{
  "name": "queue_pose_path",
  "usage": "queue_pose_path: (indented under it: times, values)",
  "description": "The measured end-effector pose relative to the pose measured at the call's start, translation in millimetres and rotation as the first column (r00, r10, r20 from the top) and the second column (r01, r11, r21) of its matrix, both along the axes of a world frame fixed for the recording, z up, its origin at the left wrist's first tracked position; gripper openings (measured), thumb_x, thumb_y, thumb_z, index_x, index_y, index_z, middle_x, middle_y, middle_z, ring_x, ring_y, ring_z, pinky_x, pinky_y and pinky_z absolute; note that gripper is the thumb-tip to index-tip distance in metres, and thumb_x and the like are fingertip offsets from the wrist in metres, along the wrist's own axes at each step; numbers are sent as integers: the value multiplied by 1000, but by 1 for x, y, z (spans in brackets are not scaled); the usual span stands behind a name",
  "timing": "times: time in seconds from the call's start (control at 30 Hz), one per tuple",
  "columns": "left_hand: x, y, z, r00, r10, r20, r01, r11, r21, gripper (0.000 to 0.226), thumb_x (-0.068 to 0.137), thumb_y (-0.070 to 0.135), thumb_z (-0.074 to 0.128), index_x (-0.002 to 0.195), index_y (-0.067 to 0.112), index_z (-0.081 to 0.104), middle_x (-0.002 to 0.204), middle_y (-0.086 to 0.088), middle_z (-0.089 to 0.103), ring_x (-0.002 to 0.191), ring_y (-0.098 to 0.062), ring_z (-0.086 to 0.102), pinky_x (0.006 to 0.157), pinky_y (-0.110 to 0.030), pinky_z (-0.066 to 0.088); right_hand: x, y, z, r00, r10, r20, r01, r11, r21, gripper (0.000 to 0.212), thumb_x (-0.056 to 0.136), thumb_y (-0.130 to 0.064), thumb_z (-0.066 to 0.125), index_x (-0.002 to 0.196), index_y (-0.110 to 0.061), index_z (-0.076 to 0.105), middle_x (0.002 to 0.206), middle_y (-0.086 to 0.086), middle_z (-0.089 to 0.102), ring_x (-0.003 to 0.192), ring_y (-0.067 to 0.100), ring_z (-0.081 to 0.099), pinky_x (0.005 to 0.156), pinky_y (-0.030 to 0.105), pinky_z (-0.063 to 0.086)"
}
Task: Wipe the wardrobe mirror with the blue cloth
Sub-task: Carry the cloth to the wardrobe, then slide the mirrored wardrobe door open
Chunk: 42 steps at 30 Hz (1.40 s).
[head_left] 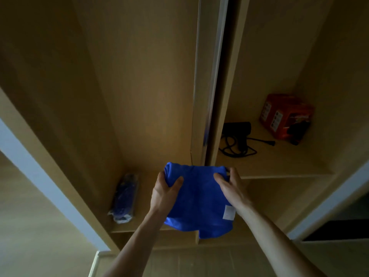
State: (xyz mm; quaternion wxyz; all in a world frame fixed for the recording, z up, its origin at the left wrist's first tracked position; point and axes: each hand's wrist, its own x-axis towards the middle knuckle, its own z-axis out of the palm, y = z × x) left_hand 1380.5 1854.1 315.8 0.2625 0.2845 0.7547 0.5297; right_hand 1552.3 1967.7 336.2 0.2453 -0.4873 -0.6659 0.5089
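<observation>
Both hands clamp the top edge of the blue cloth [197, 200], which is held just below frame centre, in front of the open wardrobe shelves. The left hand [165, 188] grips the bunched corner at ten o'clock on the cloth, thumb across the front face and fingers curled behind. The right hand [229, 184] pinches the corner at two o'clock in the same way, thumb in front and fingers wrapped over the edge. The left forearm [135, 242] and right forearm [275, 236] enter bare from six o'clock of the frame and converge upward on the cloth. The rest of the cloth hangs free below the hands. A white tag [229, 212] is sewn at four o'clock on the cloth; no writing can be read on it. Beyond the cloth, at eight o'clock, a blue item in a clear plastic packet [124, 198] lies on the left shelf [145, 176]. At two o'clock, on the right shelf [269, 160], lies a black hair dryer [237, 130] with its cord [231, 148] looped beside it. Farther back, near the dryer but apart from it, stands a red box [285, 116]; its white label panels carry print too small to read. A silvery door edge [212, 76] runs toward twelve o'clock between the two compartments; whether it belongs to the mirror cannot be told.
</observation>
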Motion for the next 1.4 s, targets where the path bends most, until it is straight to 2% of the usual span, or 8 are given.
queue_pose_path:
  times: [0.2, 0.53, 0.7, 0.8, 0.9, 1.03, 1.17, 1.4]
  values:
    - [-20, 7, 7, 997, -62, 38, 60, 996, 64, 12, 102, 29, 58, 114, 26, 60, 107, 4, 69, 98, -17, 65, 85, -38, 53, -13, 5, 6, 999, 7, 34, -8, 999, 48, 30, 99, -37, 56, 124, -25, 47, 108, 2, 61, 93, 19, 63, 81, 39, 53]
    - [-44, 5, 17, 946, -133, 296, 68, 973, 221, 22, 100, 27, 65, 122, 31, 64, 116, 1, 74, 107, -22, 71, 98, -52, 56, -26, 1, 16, 997, -77, -31, 79, 993, 87, 38, 97, -32, 61, 132, -23, 48, 115, -1, 61, 98, 13, 62, 83, 34, 53]
    - [-44, 0, 22, 938, -170, 303, 93, 963, 252, 23, 100, 28, 66, 123, 29, 66, 112, 4, 77, 106, -19, 73, 98, -50, 57, -26, 5, 17, 998, -63, -16, 64, 995, 77, 41, 98, -29, 60, 135, -23, 46, 112, -7, 57, 94, 5, 57, 74, 25, 49]
    - [-47, 0, 26, 936, -154, 317, 75, 966, 247, 23, 100, 30, 66, 123, 30, 68, 112, 4, 78, 108, -21, 73, 100, -52, 56, -28, 10, 18, 999, -38, -2, 38, 996, 77, 46, 98, -30, 60, 140, -23, 44, 123, -3, 56, 102, 12, 58, 87, 34, 52]
    - [-46, 1, 29, 935, -139, 327, 65, 971, 229, 22, 100, 29, 65, 122, 30, 69, 112, 3, 78, 109, -22, 73, 101, -54, 55, -27, 14, 18, 1000, -3, 17, 1, 997, 82, 51, 99, -30, 59, 145, -22, 40, 125, -5, 50, 107, 13, 54, 90, 31, 47]
    - [-43, 0, 30, 946, -144, 290, 82, 974, 213, 18, 101, 25, 64, 118, 28, 70, 111, 1, 78, 107, -22, 73, 100, -52, 55, -23, 21, 16, 996, 24, 91, -37, 988, 148, 50, 99, -31, 58, 146, -23, 43, 143, -4, 49, 124, 15, 52, 95, 29, 46]
    - [-41, 0, 28, 978, -97, 187, 68, 985, 156, 14, 101, 20, 62, 110, 26, 71, 103, 2, 79, 101, -22, 74, 95, -51, 57, -26, 29, 24, 985, 72, 157, -108, 967, 231, 46, 101, -33, 55, 145, -23, 44, 141, -2, 54, 120, 11, 54, 92, 26, 45]
    - [-38, 3, 31, 998, -55, -5, 55, 995, 78, 15, 100, 35, 61, 102, 22, 67, 92, -2, 76, 87, -20, 72, 85, -52, 59, -53, 46, 58, 978, 122, 172, -165, 950, 265, 65, 102, -39, 50, 158, -23, 20, 153, 2, 43, 130, 20, 53, 104, 34, 45]
